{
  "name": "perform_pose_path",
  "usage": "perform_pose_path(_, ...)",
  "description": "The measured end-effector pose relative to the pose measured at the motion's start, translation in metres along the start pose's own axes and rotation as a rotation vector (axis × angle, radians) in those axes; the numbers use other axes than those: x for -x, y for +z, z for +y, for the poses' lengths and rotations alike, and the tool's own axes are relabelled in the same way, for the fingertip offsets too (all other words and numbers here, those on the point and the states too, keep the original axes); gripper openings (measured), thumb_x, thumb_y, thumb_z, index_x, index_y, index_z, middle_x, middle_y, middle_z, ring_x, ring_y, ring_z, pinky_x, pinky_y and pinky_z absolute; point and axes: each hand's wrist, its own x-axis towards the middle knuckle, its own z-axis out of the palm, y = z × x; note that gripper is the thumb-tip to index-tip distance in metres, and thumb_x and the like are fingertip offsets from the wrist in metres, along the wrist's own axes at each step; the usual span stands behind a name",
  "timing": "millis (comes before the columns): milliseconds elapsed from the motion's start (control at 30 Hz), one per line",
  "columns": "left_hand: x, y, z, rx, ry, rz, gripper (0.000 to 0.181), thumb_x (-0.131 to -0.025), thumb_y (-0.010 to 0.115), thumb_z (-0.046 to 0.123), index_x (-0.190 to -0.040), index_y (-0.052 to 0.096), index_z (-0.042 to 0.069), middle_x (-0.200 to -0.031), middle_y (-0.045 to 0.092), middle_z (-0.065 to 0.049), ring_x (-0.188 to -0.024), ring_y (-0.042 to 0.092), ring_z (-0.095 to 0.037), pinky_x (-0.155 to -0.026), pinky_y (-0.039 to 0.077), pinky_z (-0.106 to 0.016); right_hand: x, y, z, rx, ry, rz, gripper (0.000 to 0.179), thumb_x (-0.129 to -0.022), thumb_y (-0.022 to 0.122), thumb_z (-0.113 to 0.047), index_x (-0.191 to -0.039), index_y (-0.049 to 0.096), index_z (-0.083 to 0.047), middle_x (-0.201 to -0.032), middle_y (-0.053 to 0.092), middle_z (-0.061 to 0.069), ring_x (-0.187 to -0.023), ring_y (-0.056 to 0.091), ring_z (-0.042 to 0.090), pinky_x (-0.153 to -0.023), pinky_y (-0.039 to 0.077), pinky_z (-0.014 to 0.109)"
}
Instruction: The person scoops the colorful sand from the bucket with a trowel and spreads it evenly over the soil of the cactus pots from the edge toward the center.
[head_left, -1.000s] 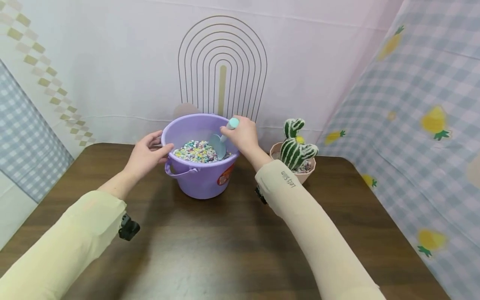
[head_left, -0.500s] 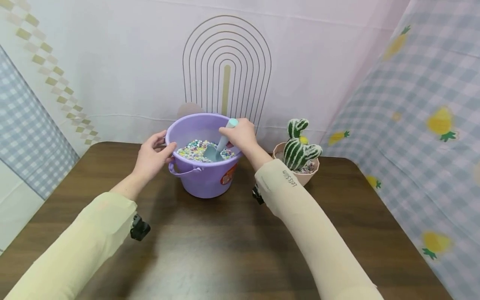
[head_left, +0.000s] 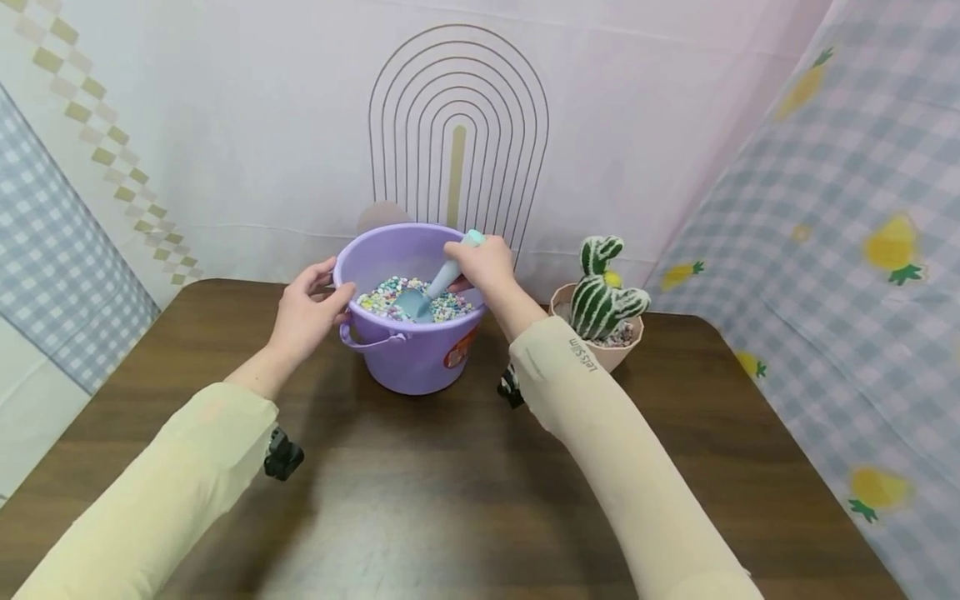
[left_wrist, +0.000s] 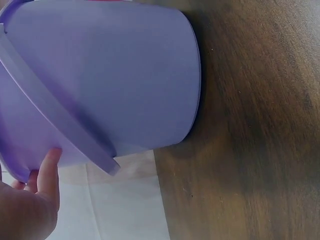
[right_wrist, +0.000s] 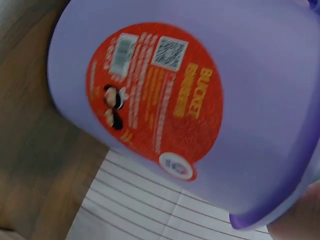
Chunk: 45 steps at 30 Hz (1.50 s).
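Note:
A purple bucket (head_left: 416, 362) stands upright on the table, partly filled with small multicoloured pebbles (head_left: 386, 292). My left hand (head_left: 303, 308) holds its rim on the left side, above the lowered bail handle (left_wrist: 60, 112); in the left wrist view the fingers of that hand (left_wrist: 35, 205) meet the rim. With my right hand (head_left: 483, 265) I grip the pale blue handle of a scoop (head_left: 444, 279), leaning over the bucket's right side. The scoop's blade lies tilted among the pebbles, its lower edge sunk in them. The right wrist view shows mostly the bucket's red label (right_wrist: 155, 95).
Right of the bucket, a knitted cactus (head_left: 592, 308) sits in a pale pink pot (head_left: 611, 357), close by my right forearm. The dark wooden table (head_left: 420, 500) meets a white cloth backdrop (head_left: 285, 125) behind, and a checked cloth (head_left: 847, 275) hangs on the right.
The scoop's blade has swung from the bucket's right side leftward and down into the pebbles, its handle tilting over to the right. The left hand keeps its hold on the rim.

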Motion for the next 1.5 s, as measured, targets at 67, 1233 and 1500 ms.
perform_pose_path(67,-0.001,0.0,0.001,-0.001,-0.003,0.002,0.062,-0.092,0.056,0.022,-0.146,0.029,0.007,-0.144,0.039,-0.021,-0.121,0.05,-0.037,-0.073,0.054,-0.015,-0.001,0.003,-0.002,-0.035,0.031,0.006,0.019,-0.079,0.06,-0.016,-0.09,0.055,-0.002,-0.077,0.064,0.013,-0.037,0.057,0.011,-0.056,0.058,0.028)
perform_pose_path(1233,-0.002,0.004,0.002,0.008,-0.014,0.037,0.059,-0.091,0.055,0.018,-0.145,0.033,0.008,-0.141,0.043,-0.02,-0.117,0.052,-0.034,-0.073,0.055,-0.017,-0.007,-0.007,-0.007,-0.66,0.151,0.127,0.014,-0.081,0.058,-0.008,-0.091,0.051,-0.003,-0.078,0.061,0.011,-0.042,0.061,0.014,-0.047,0.055,0.022)
perform_pose_path(1500,-0.003,0.004,0.001,0.01,-0.023,0.042,0.058,-0.092,0.055,0.018,-0.145,0.033,0.01,-0.141,0.044,-0.019,-0.114,0.052,-0.03,-0.073,0.056,-0.018,-0.01,-0.022,-0.001,-0.742,0.164,0.186,0.003,-0.082,0.056,-0.007,-0.081,0.053,-0.005,-0.071,0.06,0.009,-0.046,0.062,0.015,-0.048,0.056,0.023)
